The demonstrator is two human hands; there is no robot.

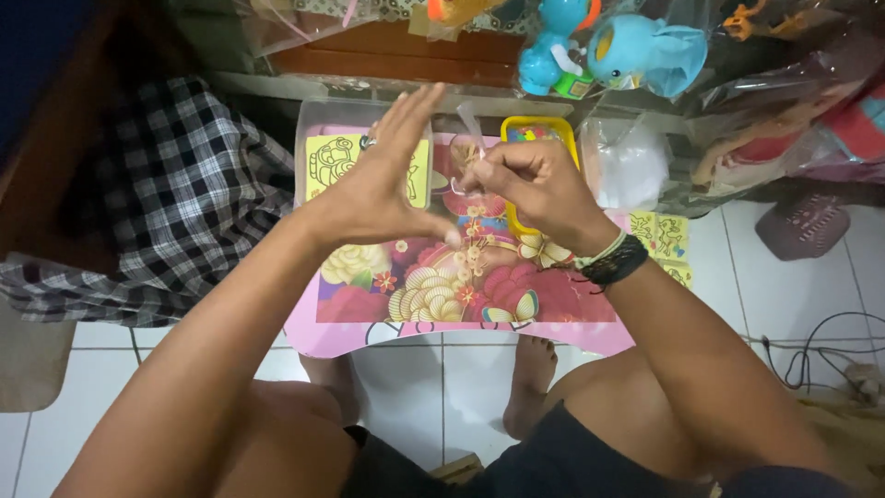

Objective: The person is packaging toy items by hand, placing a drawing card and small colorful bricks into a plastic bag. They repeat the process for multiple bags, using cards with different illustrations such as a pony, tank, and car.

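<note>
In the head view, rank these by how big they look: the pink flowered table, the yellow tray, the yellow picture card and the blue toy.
1. pink flowered table
2. blue toy
3. yellow picture card and yellow tray: hands cover part of both, so unsure

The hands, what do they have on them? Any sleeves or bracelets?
No sleeves: both arms are bare. The right hand has a stack of bands at the wrist, a pale green one next to several black ones. The left hand wears nothing on its wrist.

Single head-worn view, steeply downward, close over a small pink table [304, 332].
</note>
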